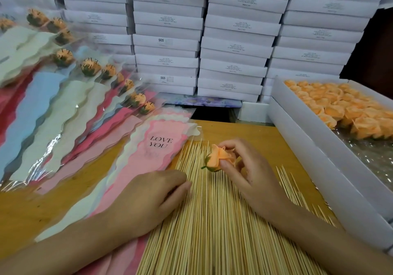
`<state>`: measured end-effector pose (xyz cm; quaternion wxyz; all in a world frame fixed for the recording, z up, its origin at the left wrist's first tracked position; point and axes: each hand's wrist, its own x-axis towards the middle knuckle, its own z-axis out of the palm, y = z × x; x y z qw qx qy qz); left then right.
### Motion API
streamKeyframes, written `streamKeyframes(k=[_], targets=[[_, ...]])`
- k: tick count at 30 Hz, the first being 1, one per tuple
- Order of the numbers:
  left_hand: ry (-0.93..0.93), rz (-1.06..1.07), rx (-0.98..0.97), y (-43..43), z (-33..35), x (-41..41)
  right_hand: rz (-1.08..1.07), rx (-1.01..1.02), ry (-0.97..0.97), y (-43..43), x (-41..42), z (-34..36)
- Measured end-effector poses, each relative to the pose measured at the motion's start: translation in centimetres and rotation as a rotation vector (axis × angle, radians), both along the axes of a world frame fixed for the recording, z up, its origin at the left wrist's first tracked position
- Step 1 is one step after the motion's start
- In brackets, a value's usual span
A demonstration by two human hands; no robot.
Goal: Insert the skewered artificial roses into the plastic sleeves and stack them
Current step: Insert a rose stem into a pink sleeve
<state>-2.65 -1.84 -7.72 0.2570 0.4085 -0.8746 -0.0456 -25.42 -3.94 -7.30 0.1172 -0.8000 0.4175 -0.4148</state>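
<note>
My right hand (248, 172) pinches an orange artificial rose (219, 159) by its petals, green base pointing left, just above a wide bed of bamboo skewers (204, 221). My left hand (153, 196) lies palm down at the left edge of the skewers, fingertips curled onto the sticks; whether a stick is gripped cannot be told. An empty pink "LOVE YOU" plastic sleeve (159, 145) tops a small pile of sleeves left of the skewers. Filled sleeves with orange roses (89, 66) fan out in a stack at the far left.
A white box (314, 153) full of loose orange roses (340, 106) stands at the right. A wall of stacked white cartons (231, 47) closes off the back. Bare wooden tabletop (251, 132) shows behind the skewers.
</note>
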Motion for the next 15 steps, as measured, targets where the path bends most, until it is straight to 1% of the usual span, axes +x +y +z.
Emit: streamKeyframes(k=[2,3,5,6,7,9,15], targets=[[0.224,0.004,0.021,-0.4,0.4,-0.1,0.032,-0.029,0.012,0.0,0.1,0.0],[0.345,-0.007,0.067,-0.6,0.5,-0.2,0.05,-0.035,0.019,0.0,0.1,-0.1],[0.539,-0.055,0.222,-0.9,0.5,-0.5,0.094,-0.042,0.034,0.0,0.1,-0.2],[0.592,-0.082,0.304,-1.0,0.4,-0.5,0.121,-0.046,0.042,0.0,0.1,-0.2],[0.619,-0.106,0.366,-1.1,0.2,-0.5,0.151,-0.052,0.047,0.0,0.1,-0.2],[0.635,-0.141,0.427,-1.3,-0.2,-0.5,0.206,-0.066,0.044,0.1,0.2,-0.2],[0.623,-0.122,0.461,-1.5,-0.5,-0.4,0.268,-0.072,0.031,0.2,0.1,-0.1]])
